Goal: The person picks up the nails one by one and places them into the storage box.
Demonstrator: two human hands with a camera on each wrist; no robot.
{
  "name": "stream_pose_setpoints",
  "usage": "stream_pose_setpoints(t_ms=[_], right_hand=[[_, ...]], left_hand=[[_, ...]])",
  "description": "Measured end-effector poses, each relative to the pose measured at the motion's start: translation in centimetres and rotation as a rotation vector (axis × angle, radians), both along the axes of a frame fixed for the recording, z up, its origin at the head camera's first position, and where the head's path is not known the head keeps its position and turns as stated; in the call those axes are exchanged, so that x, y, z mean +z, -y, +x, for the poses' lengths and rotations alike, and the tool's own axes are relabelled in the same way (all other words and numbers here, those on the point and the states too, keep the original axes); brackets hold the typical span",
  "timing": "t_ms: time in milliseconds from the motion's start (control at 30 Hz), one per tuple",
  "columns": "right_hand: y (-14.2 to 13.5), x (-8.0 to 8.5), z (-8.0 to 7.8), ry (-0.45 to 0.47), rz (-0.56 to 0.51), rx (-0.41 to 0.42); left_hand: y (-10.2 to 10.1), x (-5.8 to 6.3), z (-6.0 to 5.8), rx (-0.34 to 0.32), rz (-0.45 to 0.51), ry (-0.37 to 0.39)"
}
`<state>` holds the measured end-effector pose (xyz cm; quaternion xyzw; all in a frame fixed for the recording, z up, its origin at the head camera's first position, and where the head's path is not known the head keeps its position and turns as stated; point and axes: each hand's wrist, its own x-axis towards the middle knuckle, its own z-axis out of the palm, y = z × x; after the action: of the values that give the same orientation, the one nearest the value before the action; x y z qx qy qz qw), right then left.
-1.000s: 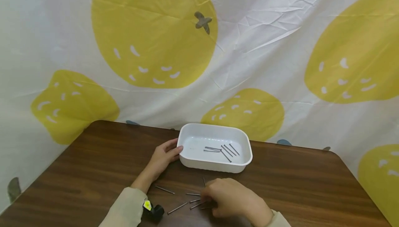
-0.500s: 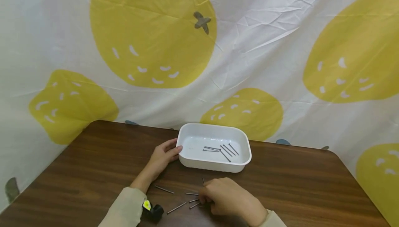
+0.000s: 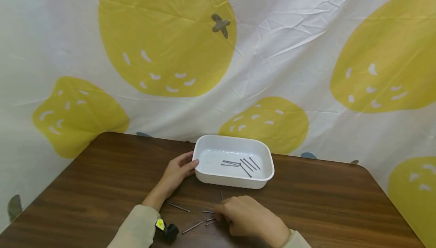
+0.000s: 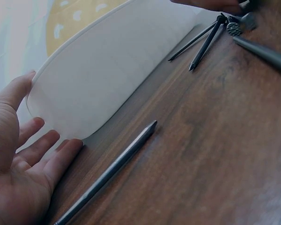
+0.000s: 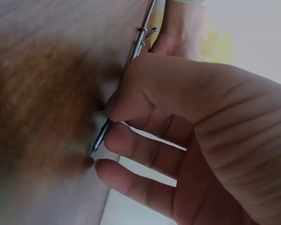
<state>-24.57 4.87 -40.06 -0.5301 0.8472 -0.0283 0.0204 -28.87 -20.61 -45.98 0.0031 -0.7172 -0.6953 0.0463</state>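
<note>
A white rectangular tray stands at the back middle of the table with several steel nails lying in it. My left hand grips its left end, thumb at the rim and the other fingers against the side wall. In front of the tray my right hand is low over the table among loose nails. Its thumb and fingertips pinch a nail, whose pointed end sticks out below them in the right wrist view. My right hand partly covers several nail ends.
One loose nail lies near my left wrist and another nail lies closer to me. A black wrist camera sits at my left sleeve. The patterned cloth hangs just behind the brown table.
My right hand has shifted slightly left, and the nearest nail at its fingertips has moved up and left toward the one beside it. My left hand and the tray stay put.
</note>
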Motion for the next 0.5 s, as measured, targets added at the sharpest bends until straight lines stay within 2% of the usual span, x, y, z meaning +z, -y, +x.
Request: stream_pose_setpoints(t_ms=[500], right_hand=[[-0.5,1.1,-0.5,0.084,-0.032,0.011]], left_hand=[[0.0,0.1,0.1,0.001,0.0,0.003]])
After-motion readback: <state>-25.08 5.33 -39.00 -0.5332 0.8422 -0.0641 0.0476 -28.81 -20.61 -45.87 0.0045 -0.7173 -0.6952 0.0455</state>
